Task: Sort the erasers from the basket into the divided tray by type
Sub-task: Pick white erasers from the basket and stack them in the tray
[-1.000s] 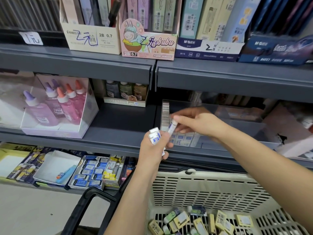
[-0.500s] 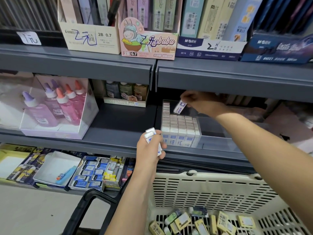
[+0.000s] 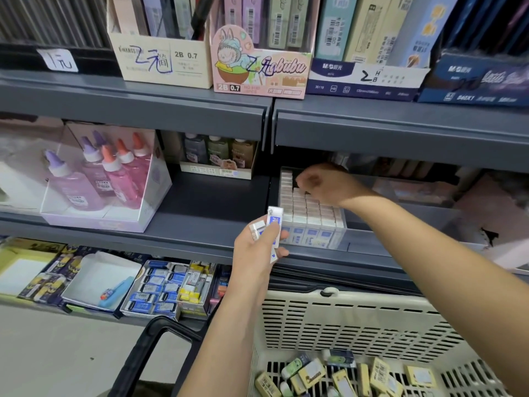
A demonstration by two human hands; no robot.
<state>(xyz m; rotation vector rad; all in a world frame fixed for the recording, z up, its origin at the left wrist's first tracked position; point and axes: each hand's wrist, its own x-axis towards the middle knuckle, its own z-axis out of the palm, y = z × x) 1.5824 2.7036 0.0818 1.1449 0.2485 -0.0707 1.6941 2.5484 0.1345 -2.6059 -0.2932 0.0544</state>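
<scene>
My left hand [image 3: 253,253] grips a few white-and-blue erasers [image 3: 274,220] upright, just in front of the clear divided tray [image 3: 369,242] on the middle shelf. Rows of matching white-and-blue erasers [image 3: 312,214] fill the tray's left compartment. My right hand [image 3: 323,184] reaches into that compartment, its fingers curled down onto the back rows. The eraser it carries is hidden under its fingers. Below, the cream basket [image 3: 357,325] holds several loose yellow and green erasers [image 3: 313,372].
A grey shelf edge [image 3: 400,130] hangs close above my right hand. Glue bottles in a clear box [image 3: 103,181] stand at the left of the same shelf. Boxes of erasers and leads [image 3: 160,290] lie on the lower shelf. The basket's black handle [image 3: 148,339] sticks out left.
My right hand took one eraser from my left hand, carried it up over the tray and has now lowered onto the back rows. My left hand stayed in place.
</scene>
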